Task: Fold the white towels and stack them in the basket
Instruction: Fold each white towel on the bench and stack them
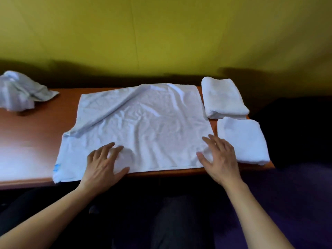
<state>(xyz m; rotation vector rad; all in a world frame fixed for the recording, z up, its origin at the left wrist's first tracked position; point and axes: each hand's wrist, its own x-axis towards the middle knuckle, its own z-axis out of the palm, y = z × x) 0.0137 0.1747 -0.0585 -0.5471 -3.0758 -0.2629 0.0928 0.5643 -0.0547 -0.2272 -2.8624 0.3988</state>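
Left hand (104, 163) lies flat on the spread towel (140, 126), fingers straight and splayed, pressing near the front edge, gripping nothing. Right hand (220, 158) is likewise flat and open, fingers spread, on the towel's front right corner. I see the towel spread wide on the brown table (30, 137), its near hem running along the table's front edge, and its front left corner with a blue tag (57, 167) hanging just over that edge. A long raised fold runs diagonally across its far left part; the rest is wrinkled.

Just beside the towel's right edge sit two folded towels: the far folded towel (223, 97) and the near folded towel (243, 141), almost touching each other. The near one sits right at the table's right corner and overhangs slightly. Open tabletop lies left of the spread towel. At far left, a crumpled towel pile (19, 92) is cut off by the frame. The yellow-green wall (161, 33) stands right behind the table. The dark area right of the table is hard to make out. I cannot find a basket in view.
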